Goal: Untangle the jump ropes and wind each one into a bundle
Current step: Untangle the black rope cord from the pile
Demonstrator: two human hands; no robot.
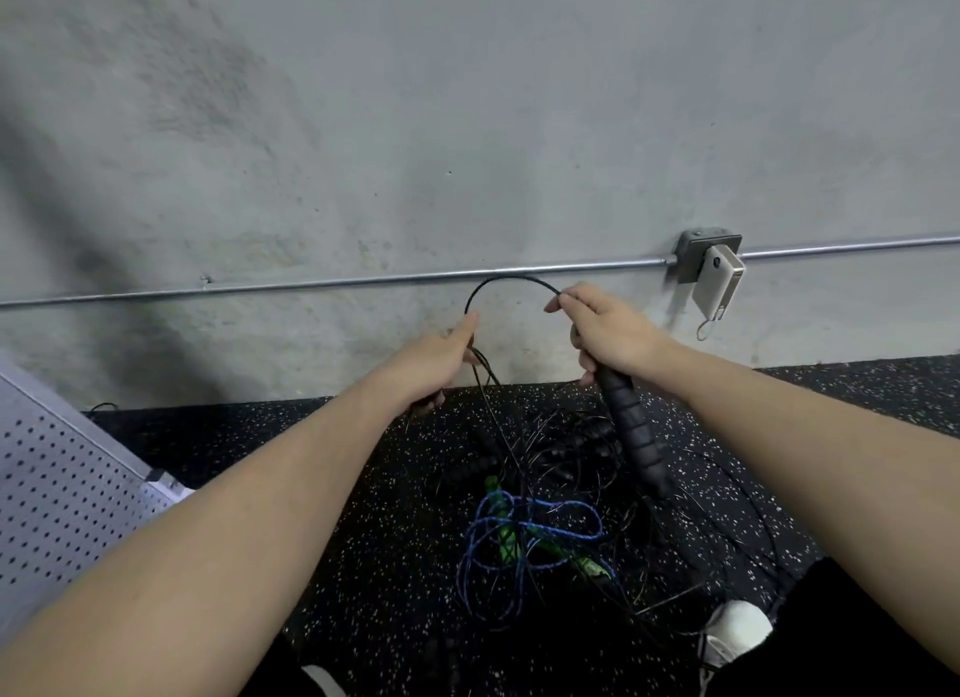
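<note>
Standing over the floor tangle [545,494], the right hand [608,333] grips a ribbed black handle [631,429] and pinches its black cord [511,283], which arches to the left hand's [439,366] pinching fingers [467,325], so untangling looks underway, and next comes drawing cord free.

Two hands, left [441,356] and right [605,327]. One blue rope [524,530], one black handle [636,436], one white shoe [737,631].

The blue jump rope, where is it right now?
In the head view, the blue jump rope lies on the speckled black floor, low and centre, tangled with green handles and thin black cords, below both raised hands.
</note>
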